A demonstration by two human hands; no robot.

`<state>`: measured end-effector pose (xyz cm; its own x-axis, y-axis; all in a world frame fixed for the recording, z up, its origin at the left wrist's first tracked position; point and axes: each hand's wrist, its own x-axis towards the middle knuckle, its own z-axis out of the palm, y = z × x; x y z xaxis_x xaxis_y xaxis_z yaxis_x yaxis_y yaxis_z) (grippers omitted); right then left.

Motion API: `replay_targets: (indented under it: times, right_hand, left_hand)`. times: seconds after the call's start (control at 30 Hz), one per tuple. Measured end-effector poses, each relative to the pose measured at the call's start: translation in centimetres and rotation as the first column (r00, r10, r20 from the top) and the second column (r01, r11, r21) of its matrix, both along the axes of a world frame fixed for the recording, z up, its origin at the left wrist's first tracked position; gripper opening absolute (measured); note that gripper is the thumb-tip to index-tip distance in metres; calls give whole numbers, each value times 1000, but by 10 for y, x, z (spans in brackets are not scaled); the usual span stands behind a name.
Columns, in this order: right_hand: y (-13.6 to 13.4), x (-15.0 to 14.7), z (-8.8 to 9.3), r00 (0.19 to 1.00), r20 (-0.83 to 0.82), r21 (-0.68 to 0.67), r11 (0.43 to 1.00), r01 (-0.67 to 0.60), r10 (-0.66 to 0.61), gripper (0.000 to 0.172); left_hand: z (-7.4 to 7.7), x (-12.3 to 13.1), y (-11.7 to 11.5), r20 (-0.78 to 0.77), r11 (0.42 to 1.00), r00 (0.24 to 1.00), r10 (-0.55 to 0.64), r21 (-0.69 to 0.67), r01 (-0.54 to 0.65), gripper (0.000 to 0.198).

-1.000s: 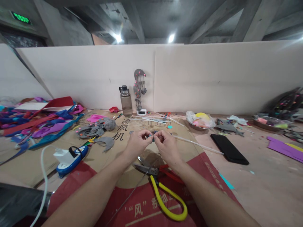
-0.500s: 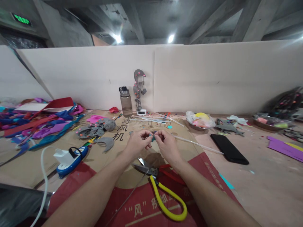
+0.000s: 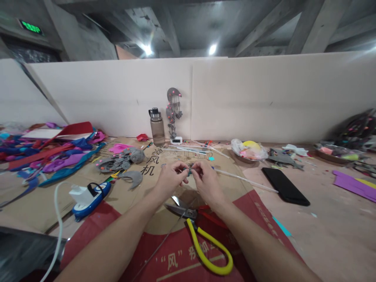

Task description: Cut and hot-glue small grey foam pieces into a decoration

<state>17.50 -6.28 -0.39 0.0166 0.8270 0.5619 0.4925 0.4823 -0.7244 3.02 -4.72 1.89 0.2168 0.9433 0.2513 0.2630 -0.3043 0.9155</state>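
Observation:
My left hand and my right hand meet fingertip to fingertip over the brown cardboard. Both are closed in a pinch on a small teal piece, mostly covered by the fingers, so its kind does not show. Just below the hands lie scissors with yellow handles, their blades pointing left, and a red-handled tool partly under my right forearm. A thin grey cord runs from the scissors toward the front edge. Left of my hands rests a grey felt crescent.
At left are a blue power strip and a heap of coloured felt. A water bottle and a grey hanging ornament stand at the back. A black phone, a glue stick and a bagged bowl are at right.
The fingertips have shifted very slightly around the small teal piece. The whole view has moved a little; the things on the table lie as before.

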Motion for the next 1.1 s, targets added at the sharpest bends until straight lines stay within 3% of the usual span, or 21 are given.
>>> replay_targets:
  times: [0.33, 0.67, 1.1]
  right_hand:
    - [-6, -2, 7, 1000, 4, -9, 1000, 9, -9, 8]
    - [-5, -2, 7, 997, -81, -67, 998, 4, -10, 12]
    - [-1, -2, 4, 983, -185, -136, 991, -9, -16, 13]
  left_hand:
    - [-4, -1, 1, 29, 999, 999, 30, 22, -30, 20]
    - [-6, 1, 2, 129, 1000, 992, 2, -18, 0, 21]
    - [-6, 1, 1, 123, 999, 992, -35, -13, 37, 19]
